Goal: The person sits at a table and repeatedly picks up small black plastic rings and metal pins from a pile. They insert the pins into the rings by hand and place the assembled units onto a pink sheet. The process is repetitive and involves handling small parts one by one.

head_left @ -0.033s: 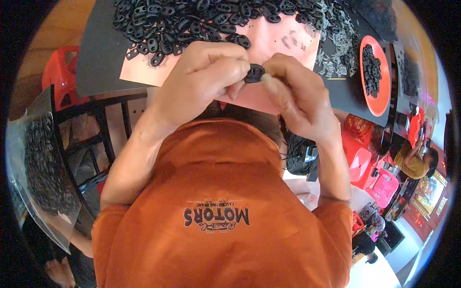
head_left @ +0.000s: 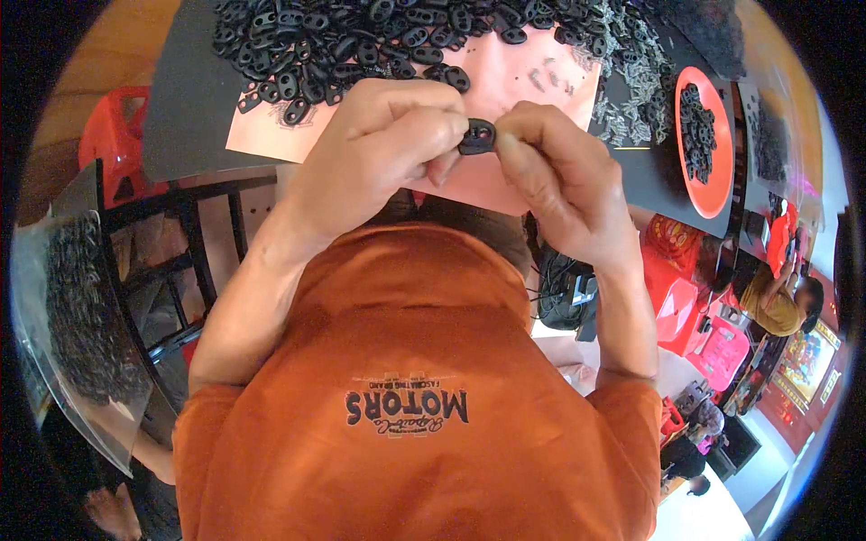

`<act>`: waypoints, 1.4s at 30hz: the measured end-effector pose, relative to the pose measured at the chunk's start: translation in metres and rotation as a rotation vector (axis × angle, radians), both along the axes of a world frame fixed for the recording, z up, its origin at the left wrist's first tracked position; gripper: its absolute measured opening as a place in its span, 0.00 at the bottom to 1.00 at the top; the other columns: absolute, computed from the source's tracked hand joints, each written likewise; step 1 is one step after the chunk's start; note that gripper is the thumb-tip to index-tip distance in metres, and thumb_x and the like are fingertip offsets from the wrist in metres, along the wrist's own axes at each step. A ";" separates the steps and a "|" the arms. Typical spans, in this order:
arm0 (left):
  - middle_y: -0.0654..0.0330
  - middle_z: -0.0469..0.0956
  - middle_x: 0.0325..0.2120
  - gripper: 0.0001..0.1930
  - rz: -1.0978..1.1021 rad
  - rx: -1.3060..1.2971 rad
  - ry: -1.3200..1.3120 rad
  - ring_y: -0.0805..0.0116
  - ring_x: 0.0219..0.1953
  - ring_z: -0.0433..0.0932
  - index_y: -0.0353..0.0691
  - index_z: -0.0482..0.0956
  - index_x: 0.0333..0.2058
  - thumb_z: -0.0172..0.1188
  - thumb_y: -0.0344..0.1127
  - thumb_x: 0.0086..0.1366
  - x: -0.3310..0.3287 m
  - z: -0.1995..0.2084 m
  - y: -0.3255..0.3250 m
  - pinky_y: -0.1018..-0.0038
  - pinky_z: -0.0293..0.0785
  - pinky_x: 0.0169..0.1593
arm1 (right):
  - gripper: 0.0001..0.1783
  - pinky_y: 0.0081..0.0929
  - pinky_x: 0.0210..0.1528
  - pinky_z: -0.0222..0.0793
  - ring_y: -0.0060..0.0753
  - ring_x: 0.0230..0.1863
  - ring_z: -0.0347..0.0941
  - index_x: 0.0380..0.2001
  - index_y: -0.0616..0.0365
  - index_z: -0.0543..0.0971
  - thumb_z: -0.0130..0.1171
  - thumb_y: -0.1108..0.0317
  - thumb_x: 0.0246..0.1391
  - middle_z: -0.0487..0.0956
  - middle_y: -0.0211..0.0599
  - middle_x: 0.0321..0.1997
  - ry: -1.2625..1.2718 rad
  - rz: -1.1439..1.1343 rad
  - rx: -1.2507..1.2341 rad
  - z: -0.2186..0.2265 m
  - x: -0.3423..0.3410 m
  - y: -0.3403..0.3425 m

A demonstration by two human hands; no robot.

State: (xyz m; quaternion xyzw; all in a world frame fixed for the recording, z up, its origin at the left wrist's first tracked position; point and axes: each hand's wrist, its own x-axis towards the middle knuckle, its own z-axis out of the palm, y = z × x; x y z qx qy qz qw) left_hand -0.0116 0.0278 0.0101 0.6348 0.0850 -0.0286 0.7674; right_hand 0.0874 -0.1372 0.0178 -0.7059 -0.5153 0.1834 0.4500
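A black oval cord lock (head_left: 478, 137) with two holes is held between my hands, above the near edge of a pink sheet. My left hand (head_left: 379, 149) is closed, its fingertips gripping the left end of the cord lock. At its right end, my right hand (head_left: 568, 185) is closed with thumb and forefinger pressed together against it. Whether a smaller part sits between those fingertips cannot be made out. Beyond my hands lies a large heap of similar black cord lock pieces (head_left: 361, 45). Small metal springs (head_left: 636, 90) are piled to the right of the heap.
A red oval plate (head_left: 710, 203) holding small black parts stands at the table's right. The pink sheet (head_left: 505, 72) covers part of the dark table (head_left: 185, 117). Red stools (head_left: 113, 144) flank the table. A clear bag (head_left: 90, 307) of black pieces is at left; people sit far right.
The cord lock has turned slightly, showing more of its face. My right thumb has drawn in against the forefinger. My left hand has hardly moved.
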 end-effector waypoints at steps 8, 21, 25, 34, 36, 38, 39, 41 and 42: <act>0.66 0.66 0.16 0.12 -0.017 0.014 -0.073 0.81 0.21 0.64 0.35 0.67 0.18 0.45 0.32 0.59 -0.003 0.001 -0.002 0.81 0.62 0.26 | 0.10 0.20 0.25 0.60 0.19 0.23 0.61 0.34 0.64 0.71 0.47 0.68 0.58 0.66 0.32 0.22 0.408 -0.111 -0.141 0.009 -0.006 0.001; 0.69 0.63 0.14 0.13 0.104 0.040 -0.094 0.84 0.19 0.60 0.35 0.66 0.17 0.46 0.31 0.60 -0.008 -0.001 -0.012 0.81 0.58 0.22 | 0.14 0.23 0.27 0.61 0.24 0.24 0.62 0.31 0.64 0.70 0.45 0.63 0.60 0.65 0.35 0.21 0.356 -0.100 -0.060 0.010 -0.009 0.008; 0.69 0.61 0.13 0.12 0.038 0.160 -0.114 0.84 0.18 0.57 0.35 0.66 0.17 0.47 0.32 0.59 -0.008 0.000 -0.009 0.80 0.54 0.21 | 0.15 0.26 0.28 0.62 0.29 0.24 0.63 0.30 0.65 0.69 0.43 0.62 0.61 0.66 0.39 0.21 0.262 -0.009 -0.032 0.008 -0.007 0.009; 0.68 0.69 0.15 0.15 -0.193 0.156 -0.026 0.81 0.15 0.64 0.35 0.77 0.31 0.48 0.40 0.56 0.000 0.008 0.005 0.83 0.57 0.19 | 0.13 0.30 0.26 0.62 0.40 0.24 0.66 0.32 0.64 0.70 0.45 0.63 0.59 0.67 0.41 0.21 0.116 0.112 -0.110 0.019 0.004 0.009; 0.67 0.69 0.14 0.12 -0.162 0.097 -0.001 0.81 0.15 0.65 0.35 0.75 0.27 0.48 0.38 0.56 0.001 0.009 0.004 0.83 0.58 0.19 | 0.11 0.31 0.26 0.62 0.41 0.25 0.67 0.33 0.64 0.70 0.49 0.64 0.56 0.68 0.40 0.22 -0.051 0.093 -0.043 0.016 0.002 0.010; 0.67 0.67 0.12 0.11 -0.108 -0.009 0.008 0.81 0.17 0.65 0.35 0.71 0.19 0.47 0.33 0.57 0.001 0.012 0.002 0.82 0.61 0.21 | 0.10 0.31 0.26 0.63 0.42 0.25 0.67 0.34 0.63 0.70 0.53 0.66 0.53 0.68 0.39 0.24 -0.257 0.064 0.080 0.009 -0.001 0.011; 0.66 0.67 0.12 0.11 -0.095 -0.017 0.032 0.81 0.16 0.65 0.35 0.72 0.19 0.47 0.33 0.56 0.002 0.012 0.004 0.82 0.60 0.20 | 0.10 0.28 0.24 0.62 0.37 0.23 0.65 0.33 0.63 0.70 0.55 0.67 0.52 0.68 0.38 0.23 -0.259 0.023 0.104 0.007 -0.004 0.013; 0.66 0.67 0.12 0.10 -0.067 -0.035 0.079 0.82 0.16 0.64 0.36 0.73 0.19 0.48 0.34 0.56 0.003 0.011 0.009 0.82 0.59 0.19 | 0.11 0.22 0.21 0.60 0.26 0.18 0.62 0.33 0.62 0.70 0.58 0.68 0.49 0.67 0.36 0.23 -0.263 -0.059 0.154 0.006 -0.010 0.013; 0.67 0.67 0.12 0.11 -0.037 -0.042 0.080 0.82 0.16 0.64 0.36 0.72 0.18 0.49 0.34 0.55 0.003 0.012 0.007 0.83 0.58 0.19 | 0.13 0.22 0.21 0.60 0.26 0.19 0.62 0.34 0.61 0.70 0.60 0.69 0.48 0.68 0.35 0.23 -0.300 -0.050 0.176 0.004 -0.009 0.013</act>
